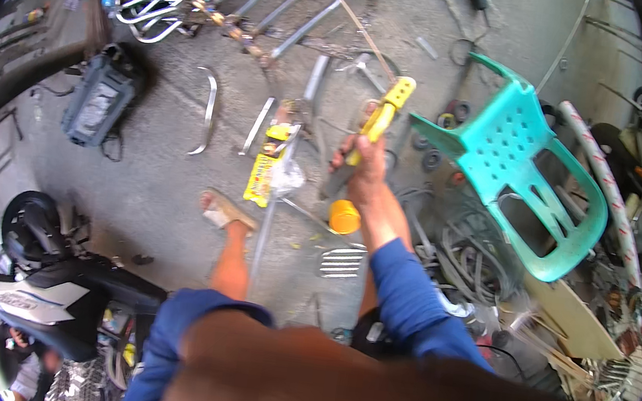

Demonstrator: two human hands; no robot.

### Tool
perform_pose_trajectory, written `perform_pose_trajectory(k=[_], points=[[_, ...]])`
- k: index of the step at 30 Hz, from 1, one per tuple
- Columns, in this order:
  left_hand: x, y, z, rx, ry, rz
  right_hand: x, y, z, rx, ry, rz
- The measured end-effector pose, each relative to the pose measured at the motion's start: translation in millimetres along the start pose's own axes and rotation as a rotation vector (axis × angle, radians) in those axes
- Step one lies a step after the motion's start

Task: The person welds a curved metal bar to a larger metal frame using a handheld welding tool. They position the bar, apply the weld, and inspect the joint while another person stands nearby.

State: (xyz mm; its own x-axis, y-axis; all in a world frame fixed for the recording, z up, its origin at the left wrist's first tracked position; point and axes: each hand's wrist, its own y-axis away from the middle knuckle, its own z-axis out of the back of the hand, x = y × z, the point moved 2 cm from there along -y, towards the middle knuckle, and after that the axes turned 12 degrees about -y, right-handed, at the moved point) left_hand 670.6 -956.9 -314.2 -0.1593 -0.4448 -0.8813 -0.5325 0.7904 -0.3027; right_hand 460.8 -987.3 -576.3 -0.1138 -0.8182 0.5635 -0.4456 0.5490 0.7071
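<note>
Just right of centre, above the concrete floor [163, 181], the right hand [369, 166] has its grip wrapped around the handle of a yellow electrode holder [383, 120]. From the far end of the holder a thin rod [358, 27] slants far and left, reaching over the bent tubular frame [307, 26]; whether its tip touches the metal, I cannot tell. The left hand is out of view, so its state is unknown.

The step in hand looks like bringing the rod to the frame. My judgement is that the next move calls for a steady wrist and a careful choice of where the tip lands, with the hold on the handle kept firm.

Close on the right, a green plastic chair [493, 167] limits how far the arm can swing that way. Nearer, loops of grey cable [455, 253] lie on the floor and could snag. An orange cup [345, 217] sits beside the forearm, with a slatted metal grate [342, 261] on its near side. Left of the hand lies a yellow packet [259, 181], and farther left a curved tube [208, 110]. A dark grey machine [106, 94] stands at far left, a motorcycle [44, 299] at near left.
</note>
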Motion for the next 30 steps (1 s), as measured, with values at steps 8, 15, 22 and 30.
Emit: perform_pose_trajectory(k=[8,15,22,30], points=[[-2.7,-10.0,-0.6,0.009,0.017,-0.023,11.5,-4.3,4.5,0.043,0.027,0.046],[80.5,39.4,66.6,-0.389,0.049,0.233,9.8,1.1,10.2,0.051,-0.067,0.089],[324.3,199.2,233.4,-0.763,-0.996,0.846,18.2,-1.0,10.5,0.085,-0.069,0.114],[407.3,199.9,275.2,-0.611,-0.785,0.908,20.7,3.6,10.3,0.096,0.022,0.135]])
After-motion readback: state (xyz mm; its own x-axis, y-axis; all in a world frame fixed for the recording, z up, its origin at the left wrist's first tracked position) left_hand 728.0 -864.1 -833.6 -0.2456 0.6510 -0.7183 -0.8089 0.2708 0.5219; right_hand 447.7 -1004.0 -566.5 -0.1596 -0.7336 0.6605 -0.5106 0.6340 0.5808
